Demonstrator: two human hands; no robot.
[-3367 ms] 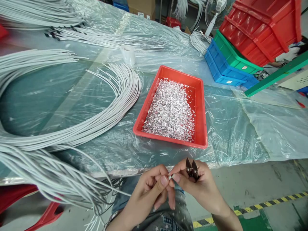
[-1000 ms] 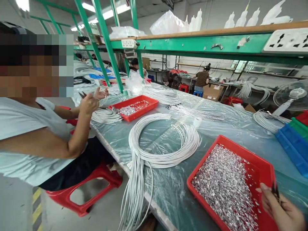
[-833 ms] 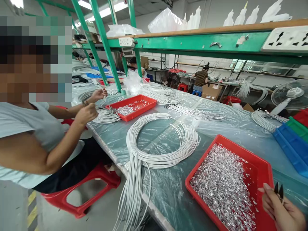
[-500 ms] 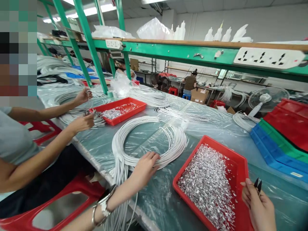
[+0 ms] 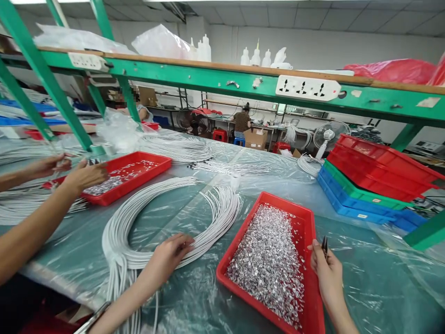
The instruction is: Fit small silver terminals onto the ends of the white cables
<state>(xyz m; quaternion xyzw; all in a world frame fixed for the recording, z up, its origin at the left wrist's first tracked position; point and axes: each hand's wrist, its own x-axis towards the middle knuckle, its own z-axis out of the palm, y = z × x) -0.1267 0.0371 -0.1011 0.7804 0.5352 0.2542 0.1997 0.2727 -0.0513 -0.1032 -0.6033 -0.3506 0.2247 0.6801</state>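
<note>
My left hand (image 5: 172,253) lies over the near side of a coil of white cables (image 5: 121,222), its fingers loosely bent and a little apart. Loose cable ends (image 5: 118,283) hang from the coil over the table's front edge. At the right, my right hand (image 5: 327,269) is closed around small pliers (image 5: 324,244) whose dark, pointed tips stick upward. Its fingertips are at the right rim of a red tray (image 5: 266,313), but whether they grip it I cannot tell. Many tiny shiny metal pieces (image 5: 267,260) fill most of that tray.
A co-worker's hands (image 5: 86,176) are by a second red tray (image 5: 139,181) at the left. Stacked red, green and blue trays (image 5: 368,176) stand at the right. More cables (image 5: 229,168) lie farther back. A green shelf beam (image 5: 194,79) with sockets crosses above.
The view has swung to the right, so the table and trays appear farther left. My left hand stays at the coil, and my right hand still holds the pliers by the tray rim.
</note>
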